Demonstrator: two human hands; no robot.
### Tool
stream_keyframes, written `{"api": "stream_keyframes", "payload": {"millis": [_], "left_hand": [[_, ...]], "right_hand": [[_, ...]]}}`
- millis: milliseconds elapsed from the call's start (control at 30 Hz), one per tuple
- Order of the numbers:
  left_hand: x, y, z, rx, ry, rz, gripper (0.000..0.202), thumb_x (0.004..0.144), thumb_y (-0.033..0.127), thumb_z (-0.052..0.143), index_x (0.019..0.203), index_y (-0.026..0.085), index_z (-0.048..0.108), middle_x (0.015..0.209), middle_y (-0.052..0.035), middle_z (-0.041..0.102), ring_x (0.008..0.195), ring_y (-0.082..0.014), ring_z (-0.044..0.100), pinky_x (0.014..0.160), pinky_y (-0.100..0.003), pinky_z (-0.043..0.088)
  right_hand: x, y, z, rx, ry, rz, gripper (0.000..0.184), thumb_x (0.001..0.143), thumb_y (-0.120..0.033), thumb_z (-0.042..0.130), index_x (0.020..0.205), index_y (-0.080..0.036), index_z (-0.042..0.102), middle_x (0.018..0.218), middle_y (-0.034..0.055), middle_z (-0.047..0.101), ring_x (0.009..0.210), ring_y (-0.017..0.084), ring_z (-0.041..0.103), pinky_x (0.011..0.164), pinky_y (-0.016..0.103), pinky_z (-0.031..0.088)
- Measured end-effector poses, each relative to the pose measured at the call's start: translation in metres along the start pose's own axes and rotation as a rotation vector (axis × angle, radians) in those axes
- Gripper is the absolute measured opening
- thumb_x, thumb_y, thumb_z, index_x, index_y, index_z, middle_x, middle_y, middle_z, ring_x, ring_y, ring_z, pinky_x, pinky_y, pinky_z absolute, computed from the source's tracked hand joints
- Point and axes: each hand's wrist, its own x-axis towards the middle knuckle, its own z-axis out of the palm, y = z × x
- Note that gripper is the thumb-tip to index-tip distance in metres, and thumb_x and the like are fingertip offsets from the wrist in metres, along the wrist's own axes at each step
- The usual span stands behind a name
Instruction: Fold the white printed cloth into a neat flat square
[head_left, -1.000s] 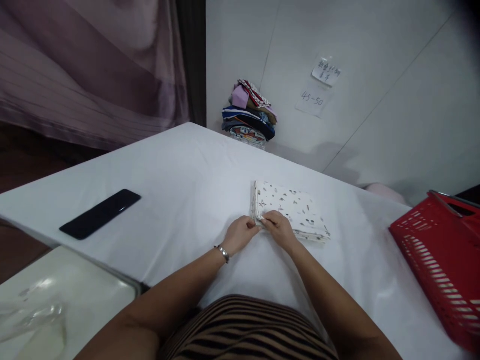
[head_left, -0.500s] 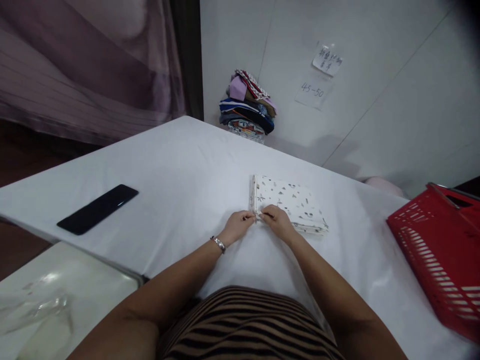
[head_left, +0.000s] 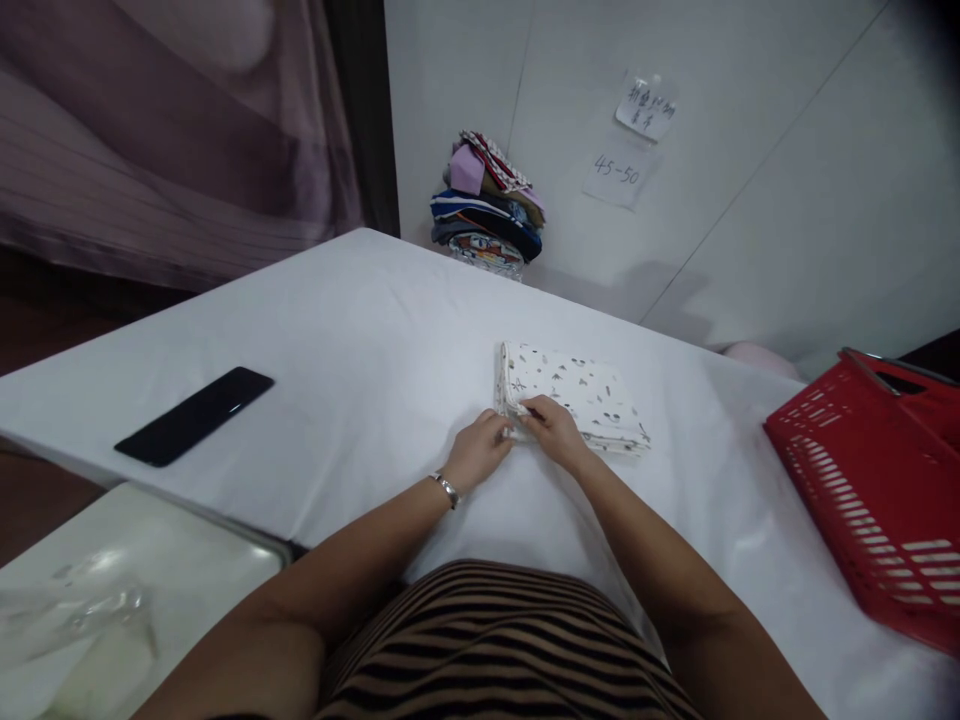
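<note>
A folded white cloth with a small scattered print lies flat in layers on the white-covered table. At its near left corner, my left hand pinches the edge of the lower layers; a silver bracelet is on that wrist. Close beside it, my right hand grips the upper layers at the same corner, fingers closed on the fabric. The two hands are a short gap apart. Fingertips partly cover the corner.
A black phone-like slab lies on the left of the table. A red plastic basket stands at the right edge. Beyond the far edge is a stack of folded clothes by the wall. A pale surface with clear plastic is lower left.
My right hand has lifted the upper layers at the corner slightly, and my left hand has turned with its fingers around the lower edge. The whole view has shifted a little.
</note>
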Motion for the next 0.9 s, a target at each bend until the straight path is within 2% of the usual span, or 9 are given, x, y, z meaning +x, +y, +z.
{"api": "stream_keyframes", "payload": {"millis": [100,233,333,467,567,733,900], "left_hand": [[0.001,0.004,-0.001,0.128,-0.050,0.028,0.023,0.081,0.023,0.052,0.101,0.027,0.060,0.102,-0.0010,0.055,0.084,-0.0145,0.056,0.072,-0.026,0.043],[0.006,0.006,-0.005,0.178,-0.080,0.024,0.020,0.086,0.029,0.045,0.097,0.027,0.063,0.098,-0.0019,0.056,0.088,-0.0159,0.054,0.075,-0.026,0.041],[0.007,0.006,-0.010,0.213,-0.077,0.074,0.025,0.089,0.030,0.040,0.100,0.028,0.062,0.098,-0.0023,0.057,0.092,-0.0171,0.052,0.076,-0.026,0.040],[0.005,0.000,-0.011,0.267,-0.107,0.127,0.025,0.088,0.026,0.040,0.098,0.028,0.063,0.098,-0.0026,0.057,0.090,-0.0174,0.053,0.071,-0.026,0.039],[0.001,-0.004,-0.008,0.200,-0.081,0.107,0.022,0.087,0.024,0.043,0.097,0.027,0.062,0.101,-0.0013,0.057,0.087,-0.0153,0.055,0.069,-0.025,0.040],[-0.002,-0.006,-0.004,0.095,0.009,-0.020,0.015,0.081,0.025,0.052,0.094,0.024,0.060,0.093,0.0004,0.058,0.082,-0.0132,0.057,0.070,-0.024,0.041],[-0.002,-0.001,-0.003,0.132,0.029,-0.021,0.014,0.079,0.031,0.056,0.089,0.022,0.056,0.091,0.0003,0.057,0.077,-0.0137,0.055,0.065,-0.026,0.039]], "right_hand": [[0.000,-0.002,-0.003,-0.013,-0.009,-0.013,0.016,0.085,-0.025,0.050,0.096,-0.022,0.061,0.083,0.0033,0.060,0.080,0.018,0.054,0.074,0.031,0.044],[0.001,-0.003,-0.010,-0.058,-0.004,-0.040,0.016,0.087,-0.027,0.049,0.097,-0.023,0.061,0.082,0.0032,0.060,0.080,0.018,0.054,0.074,0.031,0.044],[0.002,-0.004,-0.015,-0.104,-0.009,-0.068,0.018,0.088,-0.027,0.047,0.100,-0.023,0.060,0.087,0.0044,0.060,0.085,0.019,0.054,0.077,0.032,0.044],[-0.001,-0.006,-0.011,-0.191,-0.114,-0.130,0.017,0.089,-0.023,0.047,0.099,-0.022,0.060,0.090,0.0057,0.062,0.087,0.020,0.054,0.078,0.032,0.043],[-0.004,-0.007,-0.004,-0.227,-0.189,-0.147,0.016,0.088,-0.020,0.046,0.096,-0.020,0.060,0.089,0.0061,0.062,0.086,0.020,0.053,0.077,0.032,0.043],[-0.005,-0.007,-0.003,-0.231,-0.162,-0.159,0.016,0.088,-0.020,0.046,0.097,-0.021,0.060,0.088,0.0062,0.061,0.086,0.021,0.053,0.077,0.033,0.043],[-0.003,-0.006,-0.010,-0.278,-0.160,-0.206,0.018,0.088,-0.018,0.046,0.101,-0.019,0.059,0.092,0.0083,0.062,0.087,0.022,0.053,0.078,0.034,0.042]]}}
